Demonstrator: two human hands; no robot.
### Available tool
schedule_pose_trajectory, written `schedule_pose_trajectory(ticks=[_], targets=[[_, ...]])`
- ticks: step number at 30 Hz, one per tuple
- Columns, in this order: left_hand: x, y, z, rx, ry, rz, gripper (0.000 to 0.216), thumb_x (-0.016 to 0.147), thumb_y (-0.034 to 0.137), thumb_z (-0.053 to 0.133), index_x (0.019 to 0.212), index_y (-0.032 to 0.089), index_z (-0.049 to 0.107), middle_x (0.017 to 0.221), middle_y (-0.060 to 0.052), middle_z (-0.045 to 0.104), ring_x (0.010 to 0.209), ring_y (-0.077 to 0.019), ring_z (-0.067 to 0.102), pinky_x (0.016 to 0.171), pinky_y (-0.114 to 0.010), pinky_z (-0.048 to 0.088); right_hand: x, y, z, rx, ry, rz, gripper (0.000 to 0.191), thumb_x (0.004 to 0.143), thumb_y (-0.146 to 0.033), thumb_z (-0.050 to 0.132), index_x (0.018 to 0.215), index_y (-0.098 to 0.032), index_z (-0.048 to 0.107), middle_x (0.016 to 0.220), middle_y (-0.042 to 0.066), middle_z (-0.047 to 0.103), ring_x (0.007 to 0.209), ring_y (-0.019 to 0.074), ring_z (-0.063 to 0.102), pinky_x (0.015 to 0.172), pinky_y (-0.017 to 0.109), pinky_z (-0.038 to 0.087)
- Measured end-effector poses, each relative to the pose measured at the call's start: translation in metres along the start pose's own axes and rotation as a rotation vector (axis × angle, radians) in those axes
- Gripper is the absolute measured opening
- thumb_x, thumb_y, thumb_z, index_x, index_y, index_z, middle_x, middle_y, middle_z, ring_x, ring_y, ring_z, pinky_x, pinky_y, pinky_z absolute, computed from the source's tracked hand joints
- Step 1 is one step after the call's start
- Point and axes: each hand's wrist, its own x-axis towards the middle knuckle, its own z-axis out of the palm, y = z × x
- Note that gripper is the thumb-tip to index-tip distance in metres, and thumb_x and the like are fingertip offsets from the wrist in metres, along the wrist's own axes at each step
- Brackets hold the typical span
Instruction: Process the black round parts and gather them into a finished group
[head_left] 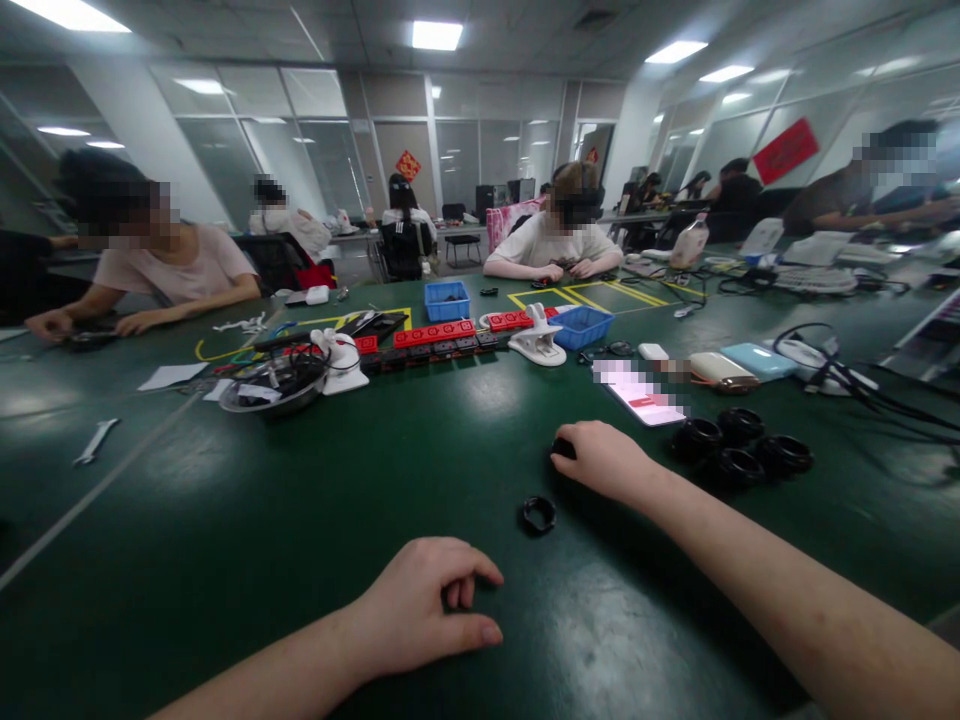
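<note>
My right hand (604, 460) is closed around a black ring-shaped part (564, 448), which is mostly hidden by the fingers, just above or on the green table (360, 460). Near the front, my left hand (435, 605) has its thumb and fingers apart with nothing between them. Between the two hands a loose black ring (538, 515) lies on the tabletop. To the right of my right hand, several thicker black ring-shaped parts (731, 466) sit grouped together, close to my forearm.
A phone (641, 392) lies beyond my right hand. Farther back are a white clip stand (538, 340), red strips (435, 335), blue bins (581, 326) and a metal bowl (270, 400) of parts. A wrench (97, 442) lies left. Co-workers sit around the table; cables run at right.
</note>
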Motion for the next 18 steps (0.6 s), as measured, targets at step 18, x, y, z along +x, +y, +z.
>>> schedule_pose_trajectory(ticks=[18], targets=[[0.002,0.003,0.0,0.049,-0.039,0.011,0.029,0.075,0.033,0.066,0.101,0.021,0.063,0.072,0.003,0.056,0.063,-0.0123,0.05,0.06,-0.022,0.037,-0.142,0.062,0.048,0.265,0.141,0.142,0.032,0.075,-0.04,0.05,0.099,-0.025,0.065,0.096,0.005,0.068,0.08,0.0247,0.066,0.069,0.037,0.056]])
